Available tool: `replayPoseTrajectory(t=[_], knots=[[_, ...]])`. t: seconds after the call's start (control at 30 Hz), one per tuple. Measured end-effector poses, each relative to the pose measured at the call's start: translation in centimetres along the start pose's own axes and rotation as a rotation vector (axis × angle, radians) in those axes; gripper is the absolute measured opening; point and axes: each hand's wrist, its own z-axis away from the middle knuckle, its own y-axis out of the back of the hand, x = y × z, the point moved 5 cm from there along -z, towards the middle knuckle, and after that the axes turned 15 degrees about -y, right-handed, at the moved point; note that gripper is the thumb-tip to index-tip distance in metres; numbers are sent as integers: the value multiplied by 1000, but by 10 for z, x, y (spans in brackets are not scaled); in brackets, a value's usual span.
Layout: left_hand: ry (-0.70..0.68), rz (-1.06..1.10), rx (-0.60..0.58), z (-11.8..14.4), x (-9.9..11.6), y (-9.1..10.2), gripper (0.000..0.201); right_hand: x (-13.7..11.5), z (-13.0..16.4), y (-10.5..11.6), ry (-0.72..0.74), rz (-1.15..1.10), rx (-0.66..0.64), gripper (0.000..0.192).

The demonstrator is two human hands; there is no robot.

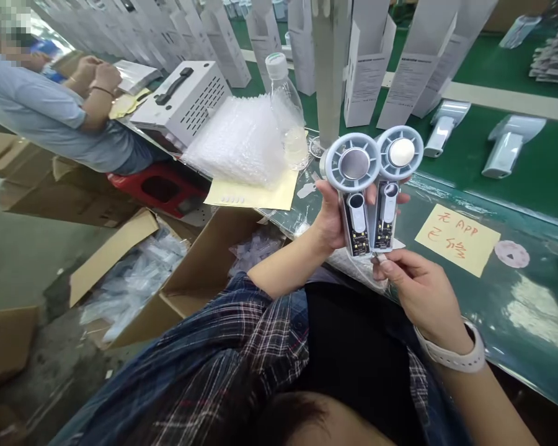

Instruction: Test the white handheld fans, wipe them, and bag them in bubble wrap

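My left hand [331, 217] is wrapped round two pale blue handheld fans side by side, upright, with the round heads at the top. The left fan [353, 164] and the right fan [400, 155] each have a silver disc at the hub. Their handles lack a front cover, so a dark circuit board [359, 238] shows in each. At the foot of the right fan's handle, my right hand [421, 285] pinches a small pale cable plug [379, 257], touching the handle's end. Whether the plug is inserted cannot be seen.
A yellow note [458, 240] lies on the green table [530, 297]. Further fans [511, 145], upright white boxes [365, 74] and a metal post [326, 74] stand beyond. Bubble wrap [237, 139], a plastic bottle [286, 93] and a person [51, 105] are leftward. Open cartons [190, 285] sit below.
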Motion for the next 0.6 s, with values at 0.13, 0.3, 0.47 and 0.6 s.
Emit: replayPoseTrajectory(t=[0.13, 0.3, 0.47, 0.6], knots=[[-33, -8, 10, 4, -4, -4, 102, 2, 4, -17, 93, -249, 18, 40], [-116, -51, -11, 11, -8, -3, 99, 4, 14, -34, 118, -412, 29, 38], [-86, -87, 8, 11, -19, 9, 100, 2, 14, -33, 101, -325, 19, 36], [112, -159, 23, 5, -40, 19, 100, 2, 15, -32, 121, -403, 112, 35]])
